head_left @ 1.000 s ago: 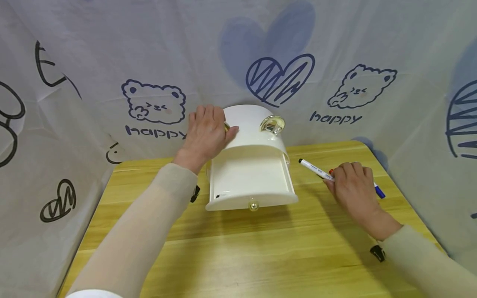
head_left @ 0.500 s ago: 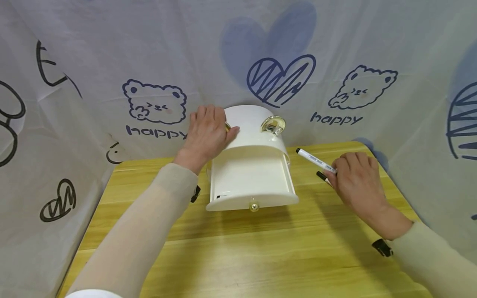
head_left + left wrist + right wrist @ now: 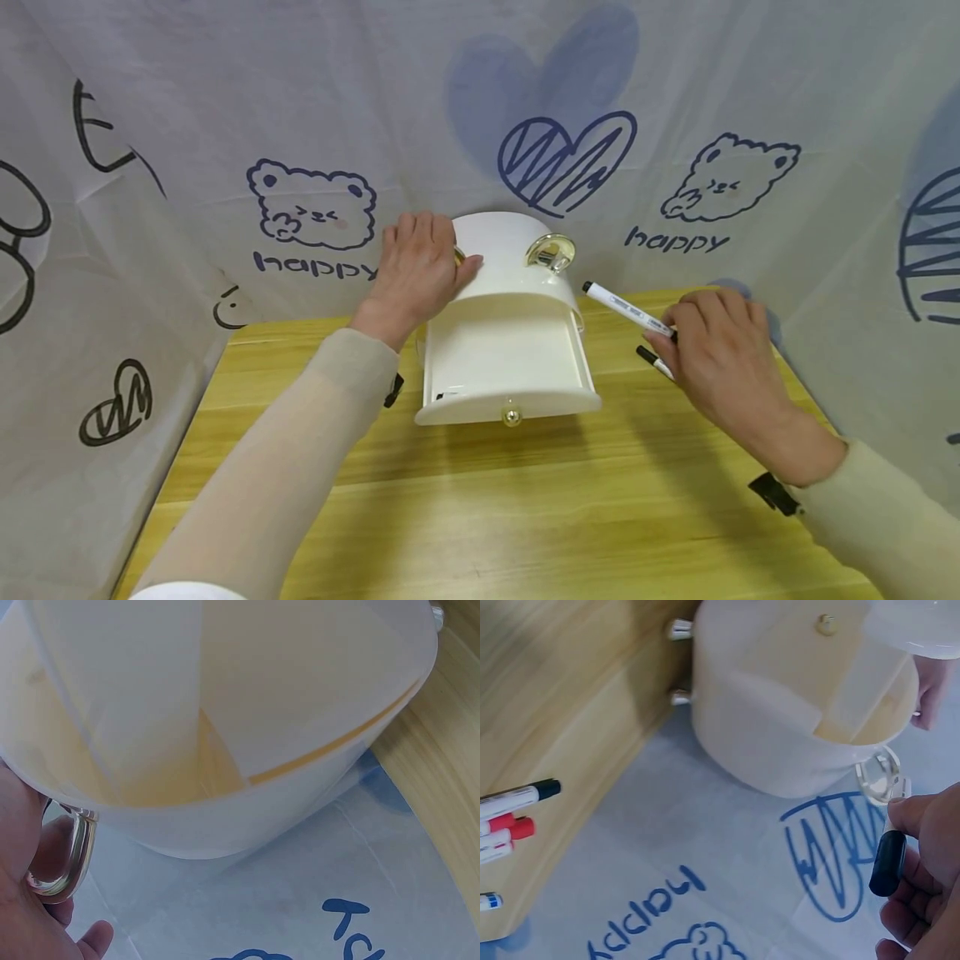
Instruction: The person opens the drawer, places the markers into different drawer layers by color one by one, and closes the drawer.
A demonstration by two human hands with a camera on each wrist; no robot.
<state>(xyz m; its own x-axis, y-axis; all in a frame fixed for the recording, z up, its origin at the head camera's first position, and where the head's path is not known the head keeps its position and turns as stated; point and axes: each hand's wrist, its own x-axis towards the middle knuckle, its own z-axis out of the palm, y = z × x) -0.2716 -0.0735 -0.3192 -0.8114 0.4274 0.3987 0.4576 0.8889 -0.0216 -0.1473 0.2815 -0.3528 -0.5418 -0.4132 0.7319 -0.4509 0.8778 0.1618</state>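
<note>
A white rounded drawer box [image 3: 498, 250] stands at the back of the table, its drawer [image 3: 510, 350] pulled out toward me. My left hand [image 3: 420, 271] grips the box's left side at a gold ring handle [image 3: 81, 855], thumb over the top edge. Between thumb and fingers my right hand [image 3: 723, 358] pinches a white marker [image 3: 630, 310], raised to the right of the box and pointing at it. A black cap [image 3: 887, 862] on this marker shows in the right wrist view. At the drawer's front left corner, a small black-and-white end [image 3: 447, 396] peeks above the front panel.
A black-capped marker [image 3: 652, 361] lies on the wooden table under my right hand. Red-capped markers [image 3: 514, 829] and a blue-ended one [image 3: 490, 901] lie near it. Another gold ring [image 3: 551, 250] juts from the box's right. Printed cloth [image 3: 450, 125] hangs behind and at both sides.
My right hand has lifted the white marker up off the group of markers and shifted it slightly toward the box. A black-capped marker below has come into view. The left hand stays put.
</note>
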